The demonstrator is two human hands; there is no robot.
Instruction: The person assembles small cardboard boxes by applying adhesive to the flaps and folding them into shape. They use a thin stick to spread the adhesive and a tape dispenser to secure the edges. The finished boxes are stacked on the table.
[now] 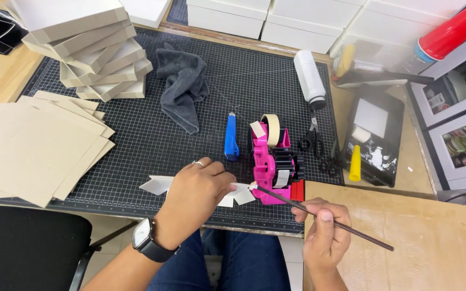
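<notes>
My left hand point(198, 191) presses down on a white cut paper piece point(157, 185) at the near edge of the black cutting mat point(190, 140); a ring and a wristwatch are on that arm. My right hand point(323, 229) grips a thin dark stick point(351, 230) whose tip reaches the paper flap beside my left fingers. Just behind the stick tip stands a pink tape dispenser point(269, 161) with a roll of pale tape. A blue utility knife point(231, 137) lies left of the dispenser.
Flat grey cardboard sheets point(33, 148) lie at left, with stacked shallow box lids point(93, 54) behind them. A grey cloth point(184, 86), black scissors point(311, 140), a white bottle point(309, 78), a black tray point(376, 134) and a brown board point(405, 237) surround the mat.
</notes>
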